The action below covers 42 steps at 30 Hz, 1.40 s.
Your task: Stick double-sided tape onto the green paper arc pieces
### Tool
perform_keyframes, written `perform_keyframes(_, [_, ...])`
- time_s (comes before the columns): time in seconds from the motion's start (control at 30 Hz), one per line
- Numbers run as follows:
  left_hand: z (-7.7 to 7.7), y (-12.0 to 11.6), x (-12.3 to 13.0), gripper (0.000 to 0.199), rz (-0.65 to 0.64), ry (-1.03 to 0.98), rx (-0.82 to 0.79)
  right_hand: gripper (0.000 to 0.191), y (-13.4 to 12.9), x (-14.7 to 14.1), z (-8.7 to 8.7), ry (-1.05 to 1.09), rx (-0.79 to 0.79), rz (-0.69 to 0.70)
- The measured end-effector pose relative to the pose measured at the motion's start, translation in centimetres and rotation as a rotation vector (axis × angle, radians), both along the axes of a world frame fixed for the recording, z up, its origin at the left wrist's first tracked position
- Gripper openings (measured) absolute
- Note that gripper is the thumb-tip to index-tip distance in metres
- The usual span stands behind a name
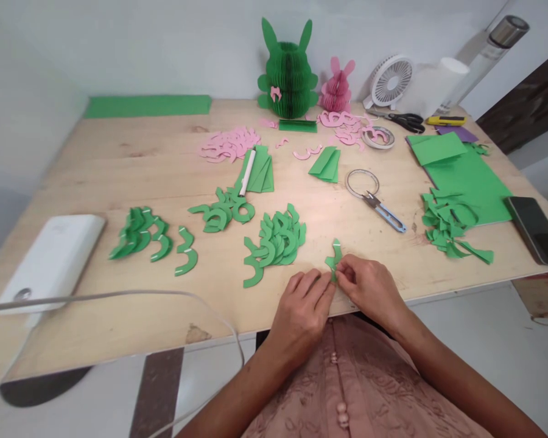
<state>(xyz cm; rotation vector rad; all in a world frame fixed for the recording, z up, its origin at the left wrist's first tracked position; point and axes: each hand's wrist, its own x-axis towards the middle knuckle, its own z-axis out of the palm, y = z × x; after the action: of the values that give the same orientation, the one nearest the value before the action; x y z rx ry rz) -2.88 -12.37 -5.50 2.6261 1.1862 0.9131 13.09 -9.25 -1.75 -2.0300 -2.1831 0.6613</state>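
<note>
A small curved green paper piece (337,248) with a white strip near its top lies at the table's front edge. My right hand (365,283) pinches its lower part with closed fingers. My left hand (307,307) rests beside it, its fingers together and their tips at the piece's lower end, which is partly hidden. Left of my hands lies a heap of similar green cutouts (278,238). Farther left are a single green cutout with white strips (187,250) and an overlapping row of such pieces (141,232).
A power bank (57,258) with a cable is at the left. Blue thread snips (386,212), tape rolls (378,138), black scissors (406,121) and a phone (537,230) lie rightward. Green (288,79) and pink (337,88) paper figures stand behind, near a fan (391,81).
</note>
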Motion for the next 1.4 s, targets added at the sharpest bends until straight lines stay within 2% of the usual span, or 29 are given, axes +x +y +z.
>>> perform_keyframes(0.33, [0.0,0.0,0.0,0.026,-0.010,0.005,-0.009,0.012,-0.2,-0.2,0.1,-0.034,0.015,0.012])
perform_keyframes(0.7, [0.3,0.2,0.2,0.025,-0.018,0.102,-0.008,0.013,-0.2,-0.3,0.3,-0.063,0.012,0.028])
perform_keyframes(1.17, [0.2,0.2,0.1,0.022,-0.019,0.179,0.025,0.025,0.4,0.7,1.2,0.269,-0.117,-0.004])
perform_keyframes(1.4, [0.2,0.1,0.1,0.022,-0.021,0.183,0.021,0.029,0.1,1.1,1.1,0.288,-0.134,-0.018])
